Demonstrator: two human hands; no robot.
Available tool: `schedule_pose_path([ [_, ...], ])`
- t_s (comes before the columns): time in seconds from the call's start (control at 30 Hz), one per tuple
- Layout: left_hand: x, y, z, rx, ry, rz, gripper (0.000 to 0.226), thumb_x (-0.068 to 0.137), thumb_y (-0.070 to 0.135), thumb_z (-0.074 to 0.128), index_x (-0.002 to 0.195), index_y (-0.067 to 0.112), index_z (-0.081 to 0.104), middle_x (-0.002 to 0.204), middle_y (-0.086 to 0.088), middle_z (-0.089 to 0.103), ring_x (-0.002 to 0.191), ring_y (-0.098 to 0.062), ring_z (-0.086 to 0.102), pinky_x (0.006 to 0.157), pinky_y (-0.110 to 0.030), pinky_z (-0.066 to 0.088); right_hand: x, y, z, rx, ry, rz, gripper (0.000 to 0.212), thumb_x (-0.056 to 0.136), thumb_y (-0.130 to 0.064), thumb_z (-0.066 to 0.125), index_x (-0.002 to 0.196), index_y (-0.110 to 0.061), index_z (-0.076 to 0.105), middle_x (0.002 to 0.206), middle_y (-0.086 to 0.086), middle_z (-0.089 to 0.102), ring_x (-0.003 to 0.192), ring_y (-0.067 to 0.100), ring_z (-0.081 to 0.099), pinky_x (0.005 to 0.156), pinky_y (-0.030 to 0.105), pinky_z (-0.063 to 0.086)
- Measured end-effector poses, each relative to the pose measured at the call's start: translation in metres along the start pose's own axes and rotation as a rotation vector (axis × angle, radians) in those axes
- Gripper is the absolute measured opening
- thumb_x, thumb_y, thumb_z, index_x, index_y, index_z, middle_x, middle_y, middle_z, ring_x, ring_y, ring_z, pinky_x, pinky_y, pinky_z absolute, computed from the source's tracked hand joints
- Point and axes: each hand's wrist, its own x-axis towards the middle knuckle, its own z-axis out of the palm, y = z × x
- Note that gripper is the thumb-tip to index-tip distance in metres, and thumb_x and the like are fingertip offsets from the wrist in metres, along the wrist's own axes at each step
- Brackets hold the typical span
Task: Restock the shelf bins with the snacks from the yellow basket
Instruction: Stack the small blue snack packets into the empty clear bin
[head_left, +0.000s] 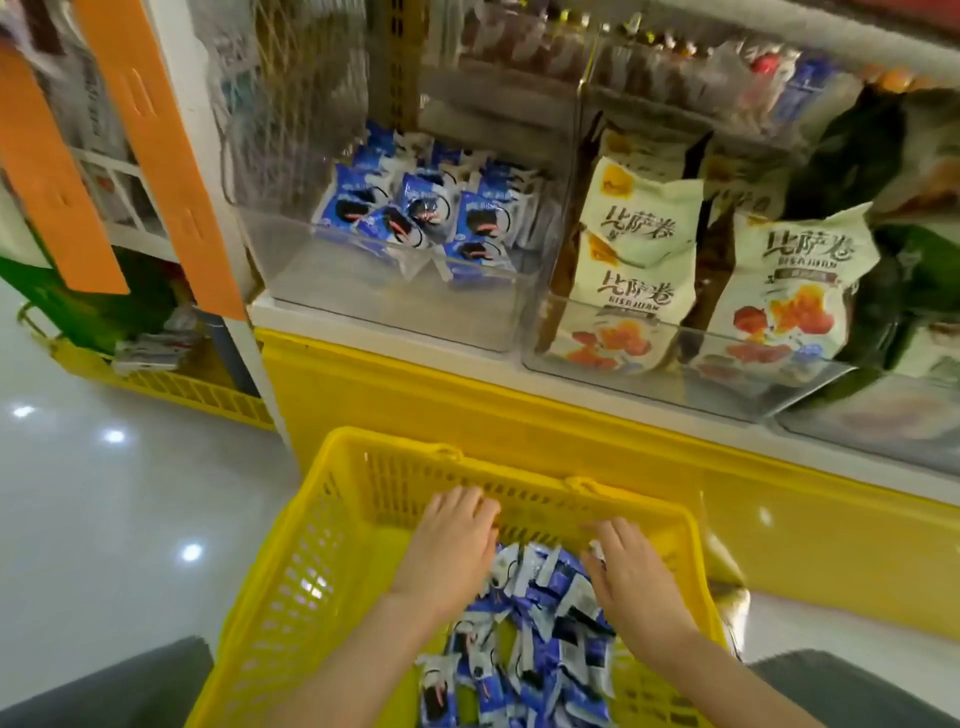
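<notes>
Shelving (291, 316) carries two clear bins above a yellow base panel. The yellow basket (311, 525) stands directly in front of it, below the bins.

Left bin (389, 306): part-filled with blue snack packets (415, 213) lying toward its rear; the front portion is bare. Right bin (675, 374): stocked with upright cream bags (639, 260).

Basket contents: a loose heap of blue-and-white packets (535, 649), matching the stock in the left bin, piled along the middle and near side of the basket.

Hazards from this position:
- Wrong bin. The bins adjoin; a handful carried too far right would land among the cream bags.
- Spillage. The packets are small, glossy and loosely stacked. A two-handed scoop with an incomplete squeeze is likely to shed packets over the basket rim or onto the floor during the lift.
- Short drop. Packets released before clearing the front wall of the left bin would fall back toward the basket or the floor.

Left hand (452, 540) and right hand (636, 577): both are inside the basket, palms down, fingers extended and apart; neither is seen enclosing a packet. The hands flank the far end of the heap. The packets lie between and beneath them, with most of the heap nearer the body than the fingertips.
</notes>
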Motion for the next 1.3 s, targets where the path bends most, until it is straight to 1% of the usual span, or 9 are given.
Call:
schedule_pose_path([
  [0.17, 0.005, -0.012, 0.083, -0.163, -0.229, -0.194, 0.033, 0.099, 0.031, 0.037, 0.128, 0.017, 0.043, 0.124, -0.001, 0.048, 0.111, -0.015, 0.045, 0.095, -0.028, 0.04, -0.003, 0.037, 0.055, 0.049, -0.273, 0.223, 0.047, 0.102, -0.034, 0.032, 0.144, -0.017, 0.021, 0.139, 0.002, 0.035, 0.128, 0.018, 0.035, 0.102, 0.025, 0.03],
  [0.4, 0.029, -0.02, 0.148, -0.579, -0.414, -0.557, 0.05, 0.095, 0.024, 0.052, 0.139, 0.008, 0.035, 0.132, -0.013, 0.051, 0.114, -0.026, 0.053, 0.093, -0.032, 0.045, 0.007, 0.048, 0.105, -0.002, -0.448, 0.306, 0.061, 0.097, -0.028, 0.048, 0.146, -0.012, 0.016, 0.146, 0.007, 0.031, 0.134, 0.025, 0.033, 0.106, 0.031, 0.032],
  [0.63, 0.045, -0.016, 0.167, -0.652, -0.248, -0.663, 0.045, 0.09, 0.023, 0.061, 0.127, 0.002, 0.047, 0.115, -0.018, 0.057, 0.095, -0.025, 0.057, 0.073, -0.027, 0.042, 0.009, 0.044, 0.125, 0.238, -0.381, 0.475, 0.041, 0.093, -0.025, 0.057, 0.126, -0.013, 0.036, 0.114, 0.009, 0.056, 0.101, 0.026, 0.057, 0.077, 0.037, 0.051],
  [0.8, 0.037, -0.011, 0.16, -0.697, -0.155, -0.621, 0.024, 0.095, 0.019, 0.052, 0.111, 0.003, 0.045, 0.07, -0.005, 0.046, 0.059, -0.014, 0.041, 0.055, -0.03, 0.038, 0.004, 0.046, 0.122, 0.392, -0.33, 0.483, 0.032, 0.093, -0.028, 0.057, 0.12, -0.014, 0.048, 0.124, 0.006, 0.053, 0.11, 0.021, 0.053, 0.088, 0.03, 0.045],
  [0.87, 0.029, -0.011, 0.15, -0.738, -0.08, -0.623, 0.014, 0.095, 0.016, 0.05, 0.101, 0.007, 0.041, 0.062, 0.002, 0.039, 0.053, -0.008, 0.036, 0.048, -0.018, 0.038, 0.004, 0.044, 0.117, 0.453, -0.291, 0.499, 0.035, 0.092, -0.029, 0.057, 0.122, -0.012, 0.048, 0.125, 0.006, 0.055, 0.109, 0.021, 0.055, 0.089, 0.029, 0.045],
  [0.97, 0.015, -0.008, 0.132, -0.799, -0.007, -0.619, 0.012, 0.095, 0.015, 0.05, 0.099, 0.009, 0.039, 0.064, 0.002, 0.04, 0.053, -0.008, 0.035, 0.045, -0.013, 0.035, 0.004, 0.033, 0.107, 0.551, -0.193, 0.542, 0.038, 0.091, -0.032, 0.059, 0.122, -0.012, 0.049, 0.121, 0.004, 0.057, 0.098, 0.016, 0.055, 0.081, 0.027, 0.045],
  [1.1, -0.01, 0.005, 0.113, -0.904, -0.074, -0.647, 0.018, 0.097, 0.024, 0.046, 0.108, 0.011, 0.044, 0.073, -0.001, 0.042, 0.062, -0.011, 0.041, 0.056, -0.024, 0.036, -0.001, 0.004, 0.093, 0.55, -0.044, 0.493, 0.035, 0.091, -0.036, 0.056, 0.12, -0.017, 0.05, 0.119, -0.002, 0.056, 0.084, 0.008, 0.051, 0.073, 0.024, 0.046],
  [1.17, -0.022, 0.015, 0.106, -0.938, -0.098, -0.688, 0.024, 0.098, 0.028, 0.044, 0.113, 0.009, 0.044, 0.073, -0.001, 0.04, 0.063, -0.012, 0.04, 0.058, -0.034, 0.037, -0.005, -0.011, 0.087, 0.494, -0.022, 0.439, 0.032, 0.092, -0.037, 0.055, 0.119, -0.019, 0.05, 0.12, -0.004, 0.054, 0.09, 0.01, 0.057, 0.074, 0.026, 0.048],
  [1.3, -0.038, 0.027, 0.088, -1.088, -0.107, -0.801, 0.041, 0.099, 0.032, 0.038, 0.133, 0.011, 0.032, 0.082, 0.001, 0.045, 0.071, -0.011, 0.046, 0.06, -0.025, 0.04, -0.016, -0.035, 0.079, 0.594, -0.059, 0.305, 0.034, 0.093, -0.033, 0.054, 0.122, -0.016, 0.05, 0.119, -0.001, 0.05, 0.104, 0.011, 0.053, 0.081, 0.014, 0.039],
])
